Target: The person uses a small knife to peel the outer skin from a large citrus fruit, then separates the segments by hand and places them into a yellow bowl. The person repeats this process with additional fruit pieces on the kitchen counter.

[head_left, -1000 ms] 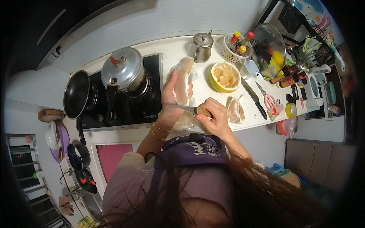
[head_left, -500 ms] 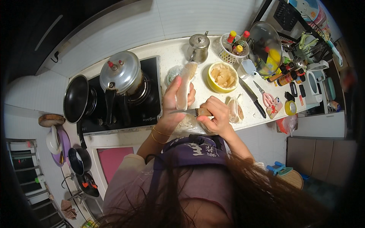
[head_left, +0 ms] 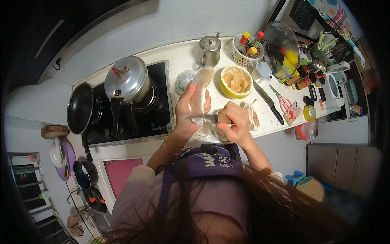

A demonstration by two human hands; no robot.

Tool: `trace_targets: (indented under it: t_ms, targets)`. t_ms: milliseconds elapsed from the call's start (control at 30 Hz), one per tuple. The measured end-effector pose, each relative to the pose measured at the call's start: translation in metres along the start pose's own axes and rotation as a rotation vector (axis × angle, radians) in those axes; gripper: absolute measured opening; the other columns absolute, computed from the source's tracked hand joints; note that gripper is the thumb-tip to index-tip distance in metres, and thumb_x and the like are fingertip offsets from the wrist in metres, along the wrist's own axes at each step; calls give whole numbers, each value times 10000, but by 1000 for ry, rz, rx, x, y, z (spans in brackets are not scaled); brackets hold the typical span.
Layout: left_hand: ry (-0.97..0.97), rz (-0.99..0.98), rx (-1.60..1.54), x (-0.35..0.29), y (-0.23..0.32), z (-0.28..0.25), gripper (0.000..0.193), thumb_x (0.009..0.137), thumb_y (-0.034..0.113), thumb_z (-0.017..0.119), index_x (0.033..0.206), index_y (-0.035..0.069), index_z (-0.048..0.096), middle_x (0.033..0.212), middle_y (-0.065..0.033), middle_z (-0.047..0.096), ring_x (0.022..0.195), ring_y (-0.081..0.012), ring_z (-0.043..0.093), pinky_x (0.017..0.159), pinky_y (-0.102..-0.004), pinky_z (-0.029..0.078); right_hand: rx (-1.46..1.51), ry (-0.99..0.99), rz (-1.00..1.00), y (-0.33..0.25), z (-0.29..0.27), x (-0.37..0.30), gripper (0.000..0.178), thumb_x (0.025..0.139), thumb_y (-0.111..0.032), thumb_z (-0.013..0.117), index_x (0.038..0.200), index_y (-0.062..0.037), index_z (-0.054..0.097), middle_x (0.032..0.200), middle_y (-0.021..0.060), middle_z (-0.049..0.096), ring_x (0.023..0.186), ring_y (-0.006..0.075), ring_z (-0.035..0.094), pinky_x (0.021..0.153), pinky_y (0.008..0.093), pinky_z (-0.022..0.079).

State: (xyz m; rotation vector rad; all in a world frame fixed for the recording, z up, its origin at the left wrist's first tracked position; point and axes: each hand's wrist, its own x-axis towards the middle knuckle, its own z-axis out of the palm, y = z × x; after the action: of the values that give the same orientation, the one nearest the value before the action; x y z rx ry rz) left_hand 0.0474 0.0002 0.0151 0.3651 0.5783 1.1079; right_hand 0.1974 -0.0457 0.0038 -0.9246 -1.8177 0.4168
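Note:
My left hand (head_left: 187, 112) is closed around a long, pale, crescent-shaped pomelo segment (head_left: 198, 97), held upright over the counter's front edge. My right hand (head_left: 235, 122) grips a small knife by its brownish handle (head_left: 223, 117). Its short blade lies across the lower end of the segment, close to the left fingers. Beyond my hands stands a yellow bowl (head_left: 222, 90) with pale, peeled flesh in it. Another segment (head_left: 252, 116) with white skin rests on the counter right of my right hand. Below the hands, a clear plastic bag (head_left: 205, 134) holding whitish scraps is partly hidden.
At left, a pressure cooker (head_left: 126, 79) and a frying pan (head_left: 81, 105) sit on the black stove (head_left: 148, 131). A large knife (head_left: 268, 101), scissors (head_left: 284, 103) and tape (head_left: 310, 113) lie at right. Behind are a metal pot (head_left: 210, 51) and a bottle basket (head_left: 242, 59).
My right hand has drawn slightly right, and the knife blade now reaches less far across the segment's lower end. My left hand keeps its hold on the segment.

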Motion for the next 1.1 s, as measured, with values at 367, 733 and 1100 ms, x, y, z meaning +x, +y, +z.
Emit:
trace_targets:
  t_ms: [367,733,1100]
  targets:
    - [-138,-32,133,3,-2,-4,450,959,467,324,784,67,430,524,6,328,425,-71,230,384,-213,156,7,-48,-42,-4,7,-1,372,746,-368,703,701,-32,550,615,71,484,547,241,478,482,318,380]
    - [-80,35,79,-3,-2,8,405,972,409,336,896,34,469,565,-19,358,442,-90,289,413,-223,209,-9,-58,-46,10,5,-8,425,777,-421,655,673,-36,508,583,74,450,518,246,462,451,334,357]
    - [-82,95,134,-2,-1,3,358,974,364,350,1050,34,468,669,-41,424,441,-94,314,382,-218,206,-25,-79,-90,2,5,-5,434,757,-423,672,655,-40,497,570,69,439,511,244,453,447,329,353]
